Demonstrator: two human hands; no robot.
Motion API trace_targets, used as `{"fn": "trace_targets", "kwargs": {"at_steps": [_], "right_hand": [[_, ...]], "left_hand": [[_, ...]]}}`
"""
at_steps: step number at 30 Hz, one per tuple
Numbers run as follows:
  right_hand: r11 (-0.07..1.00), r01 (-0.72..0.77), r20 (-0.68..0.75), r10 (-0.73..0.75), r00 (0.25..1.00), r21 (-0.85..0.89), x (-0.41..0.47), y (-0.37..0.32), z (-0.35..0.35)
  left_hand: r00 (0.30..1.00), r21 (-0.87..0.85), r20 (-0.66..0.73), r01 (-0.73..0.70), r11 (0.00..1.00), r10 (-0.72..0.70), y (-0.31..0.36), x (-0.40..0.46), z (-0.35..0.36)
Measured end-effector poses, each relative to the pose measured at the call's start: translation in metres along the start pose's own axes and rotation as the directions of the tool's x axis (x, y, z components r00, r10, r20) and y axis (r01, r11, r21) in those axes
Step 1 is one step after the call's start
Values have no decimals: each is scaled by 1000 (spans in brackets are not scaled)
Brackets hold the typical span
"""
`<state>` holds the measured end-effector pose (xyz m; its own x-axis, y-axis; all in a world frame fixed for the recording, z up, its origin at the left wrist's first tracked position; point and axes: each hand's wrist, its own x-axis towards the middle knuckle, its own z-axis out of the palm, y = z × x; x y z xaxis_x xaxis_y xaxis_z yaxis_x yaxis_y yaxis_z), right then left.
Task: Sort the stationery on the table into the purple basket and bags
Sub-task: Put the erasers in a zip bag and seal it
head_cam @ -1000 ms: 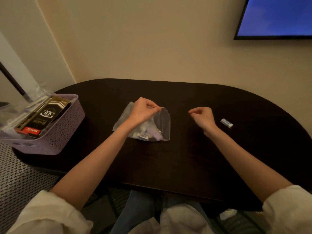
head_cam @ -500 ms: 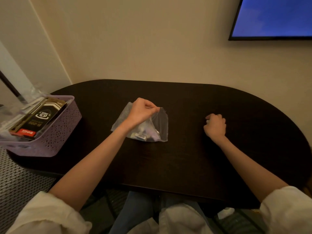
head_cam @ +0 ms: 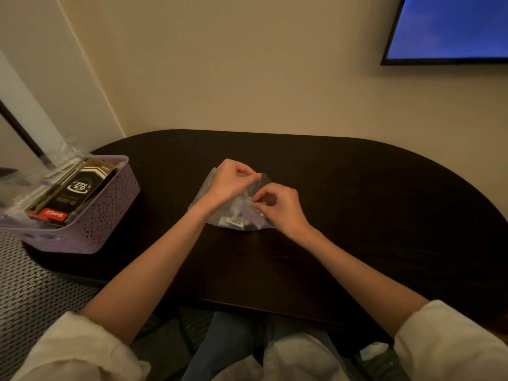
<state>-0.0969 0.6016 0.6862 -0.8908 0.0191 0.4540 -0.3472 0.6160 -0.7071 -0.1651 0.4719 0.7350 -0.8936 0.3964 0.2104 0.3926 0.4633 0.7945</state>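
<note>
A clear plastic bag (head_cam: 204,200) with several small stationery pieces in it lies in the middle of the dark table (head_cam: 371,215). My left hand (head_cam: 228,181) pinches the bag's upper edge and holds it up. My right hand (head_cam: 283,207) is right beside it at the bag's mouth, its fingertips pinched together on a small white item that is mostly hidden. The purple basket (head_cam: 110,215) stands at the table's left end, holding a black pen box (head_cam: 79,188) and clear packets.
A wall-mounted screen (head_cam: 450,26) hangs at the upper right. The table's rounded edge runs close to the wall behind it. A woven chair seat (head_cam: 33,292) shows under the basket at the lower left.
My right hand closed over the small white item lying on the right of the table, then moved left to the bag's mouth. That item no longer lies on the table. My left hand kept its hold.
</note>
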Motion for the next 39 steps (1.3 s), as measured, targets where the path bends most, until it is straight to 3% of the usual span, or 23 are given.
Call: {"fn": "trace_targets", "kwargs": {"at_steps": [4, 8, 12, 14, 18, 24, 33, 39], "right_hand": [[997, 68, -41, -66, 997, 47, -6, 4, 6], [995, 60, -163, -72, 984, -81, -20, 11, 2], [985, -67, 37, 74, 997, -158, -30, 21, 1], [974, -137, 46, 148, 988, -180, -32, 24, 7], [959, -284, 25, 284, 959, -8, -24, 26, 13], [913, -377, 61, 372, 926, 159, 10, 6, 6], [944, -174, -80, 204, 976, 281, 86, -39, 8], [907, -144, 20, 148, 989, 395, 110, -66, 20]], "left_hand": [[999, -9, -44, 5, 1000, -5, -3, -2, -4], [994, -10, -95, 47, 999, -48, -7, -1, -6], [988, -6, -144, 61, 998, -61, -11, 0, -8], [984, -24, -161, 75, 997, -77, -12, -1, -10], [975, -30, -205, 76, 997, -81, -13, -5, -15], [941, -25, -327, 83, 996, -86, -14, -9, -38], [834, -356, -469, 123, 926, -291, -1, -18, -95], [810, -495, -429, 160, 854, -401, 0, -30, -112]]}}
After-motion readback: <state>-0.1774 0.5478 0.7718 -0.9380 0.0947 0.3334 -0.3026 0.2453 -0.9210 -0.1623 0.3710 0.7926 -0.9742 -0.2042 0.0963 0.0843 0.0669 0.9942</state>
